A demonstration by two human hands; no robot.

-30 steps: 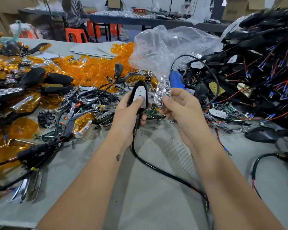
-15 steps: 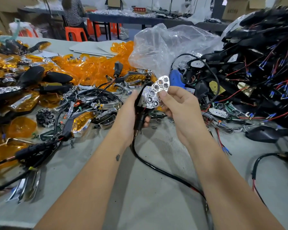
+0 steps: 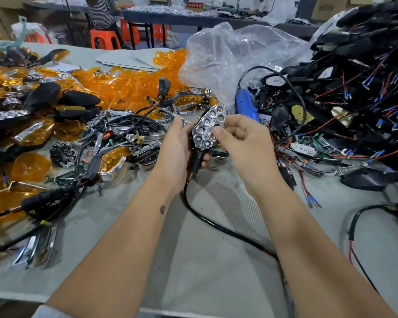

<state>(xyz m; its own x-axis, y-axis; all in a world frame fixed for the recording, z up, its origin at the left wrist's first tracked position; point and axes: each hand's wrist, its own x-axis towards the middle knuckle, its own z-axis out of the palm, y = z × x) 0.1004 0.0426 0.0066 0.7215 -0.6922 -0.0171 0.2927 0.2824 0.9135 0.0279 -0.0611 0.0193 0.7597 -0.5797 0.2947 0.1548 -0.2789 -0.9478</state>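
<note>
Seating step: left hand (image 3: 177, 145) fingers wrap black plastic lamp housing (image 3: 197, 159); right hand (image 3: 241, 140) pinches chrome honeycomb reflector (image 3: 206, 128) onto it. Next likely: press flush, then orange translucent lens (image 3: 124, 88) from 10 o'clock.

Chrome honeycomb reflector plate (image 3: 208, 128), pointed oval, seated in black plastic lamp housing (image 3: 197, 159) with short stem. Upright, tilted right, cradled in left hand (image 3: 175, 150). Black sheathed cable (image 3: 213, 224) trails from the stem.

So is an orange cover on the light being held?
No, the chrome reflector on the light shows bare; orange covers lie piled aside.
</note>
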